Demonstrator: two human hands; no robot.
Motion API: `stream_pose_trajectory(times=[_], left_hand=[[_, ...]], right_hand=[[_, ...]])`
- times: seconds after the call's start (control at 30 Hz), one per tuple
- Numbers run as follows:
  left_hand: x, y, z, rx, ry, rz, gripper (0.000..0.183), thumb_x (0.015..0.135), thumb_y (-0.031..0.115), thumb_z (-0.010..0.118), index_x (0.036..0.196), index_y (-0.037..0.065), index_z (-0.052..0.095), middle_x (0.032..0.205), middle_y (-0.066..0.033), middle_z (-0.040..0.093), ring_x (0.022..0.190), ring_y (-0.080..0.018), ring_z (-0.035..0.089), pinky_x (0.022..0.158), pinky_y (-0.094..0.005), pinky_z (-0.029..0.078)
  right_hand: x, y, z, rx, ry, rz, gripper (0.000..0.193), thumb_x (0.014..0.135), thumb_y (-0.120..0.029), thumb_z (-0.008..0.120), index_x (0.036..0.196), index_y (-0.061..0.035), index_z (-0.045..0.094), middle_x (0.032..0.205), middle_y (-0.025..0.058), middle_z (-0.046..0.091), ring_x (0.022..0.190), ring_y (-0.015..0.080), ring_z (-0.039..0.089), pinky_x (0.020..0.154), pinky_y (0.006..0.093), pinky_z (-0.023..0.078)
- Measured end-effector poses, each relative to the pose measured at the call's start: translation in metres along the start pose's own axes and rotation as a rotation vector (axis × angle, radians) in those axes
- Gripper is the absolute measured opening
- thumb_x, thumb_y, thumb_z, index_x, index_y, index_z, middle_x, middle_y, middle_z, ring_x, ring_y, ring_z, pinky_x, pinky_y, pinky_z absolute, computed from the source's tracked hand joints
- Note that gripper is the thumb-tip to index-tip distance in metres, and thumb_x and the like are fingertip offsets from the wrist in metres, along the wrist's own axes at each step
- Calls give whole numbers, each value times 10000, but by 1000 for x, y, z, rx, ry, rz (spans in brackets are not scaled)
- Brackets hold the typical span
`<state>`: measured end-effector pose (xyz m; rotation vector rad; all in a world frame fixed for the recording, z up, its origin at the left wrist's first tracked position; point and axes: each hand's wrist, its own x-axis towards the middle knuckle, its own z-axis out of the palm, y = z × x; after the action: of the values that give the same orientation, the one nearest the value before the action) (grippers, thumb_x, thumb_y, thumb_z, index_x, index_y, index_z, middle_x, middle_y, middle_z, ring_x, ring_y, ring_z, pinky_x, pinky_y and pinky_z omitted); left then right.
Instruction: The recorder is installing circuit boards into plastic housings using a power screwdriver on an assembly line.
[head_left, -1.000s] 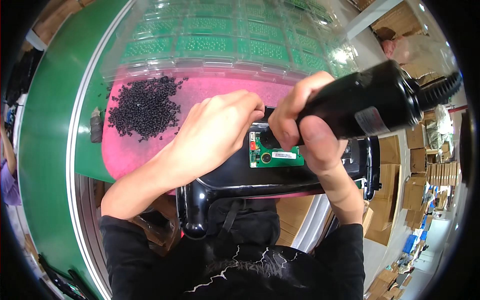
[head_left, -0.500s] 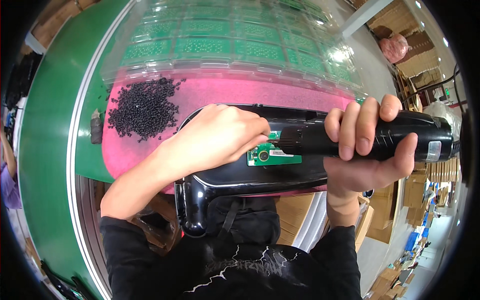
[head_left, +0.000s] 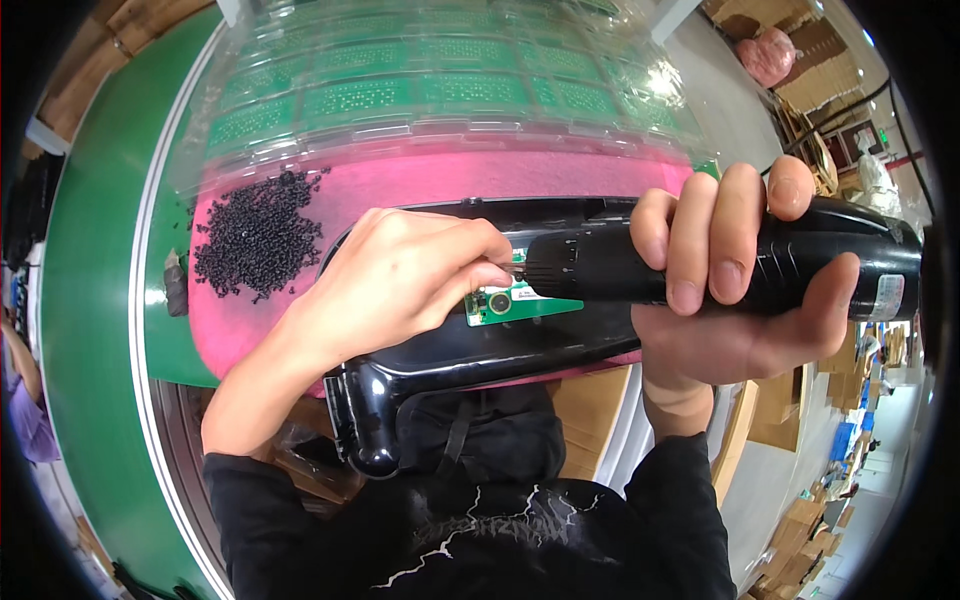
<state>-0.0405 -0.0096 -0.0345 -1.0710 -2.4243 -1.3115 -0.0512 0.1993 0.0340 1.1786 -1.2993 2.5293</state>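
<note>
Right hand (head_left: pixel 732 262) wrapped around a black electric screwdriver (head_left: pixel 600 272): fingers over the top of the barrel, thumb along the underside. Driver lies roughly level, nose pointing left, over the board. Left hand (head_left: pixel 410 265) at the nose, thumb and forefinger pinched together at the driver bit (head_left: pixel 522 272); can't tell if there's a screw between them, too small.

Green circuit board (head_left: pixel 530 311) sits on the black plastic housing (head_left: pixel 460 350), partly hidden by left fingers and driver nose. Round component near the board's lower left, white label beside it. Housing rests on the pink mat (head_left: pixel 420 180) by the near edge of the green counter (head_left: pixel 168 345); its rounded black leg (head_left: pixel 375 430) sticks out past that edge.

Pile of small black screws (head_left: pixel 260 235) on the mat's left part. Dark grey cylinder (head_left: pixel 176 288) just beside the mat's left edge. Clear plastic trays (head_left: pixel 430 95) toward the counter's far side. Co-worker's purple sleeve (head_left: pixel 32 420) at far left.
</note>
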Motion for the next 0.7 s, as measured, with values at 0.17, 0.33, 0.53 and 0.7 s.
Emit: stream_pose_trajectory(times=[0.17,0.33,0.53,0.7], left_hand=[[2,0,1,126,36,42,137,804,124,718,876,28,651,797,-100,686,744,-269,684,578,-369,533],[6,5,-1,61,73,140,251,695,58,791,889,-29,658,820,-131,694,856,-318,696,693,-374,565],[6,5,0,57,66,184,176,711,-2,766,859,-29,675,822,-122,695,853,-308,701,716,-366,568],[6,2,-4,136,164,46,146,753,-23,732,886,-18,673,829,-114,694,763,-244,687,667,-316,543]], right_hand=[[-4,-4,-1,-26,6,46,426,935,-516,498,1088,-119,510,685,-12,505,536,119,476,614,305,392],[-10,-5,-3,18,-21,46,433,928,-526,525,1100,-128,513,693,-10,521,540,127,491,626,314,406],[-21,-6,0,-54,75,47,445,897,-537,557,1055,-129,478,663,-14,510,493,120,448,588,313,408],[-30,-16,-5,-370,217,109,432,887,-490,572,1009,-91,460,591,-10,464,436,108,393,488,284,350]])
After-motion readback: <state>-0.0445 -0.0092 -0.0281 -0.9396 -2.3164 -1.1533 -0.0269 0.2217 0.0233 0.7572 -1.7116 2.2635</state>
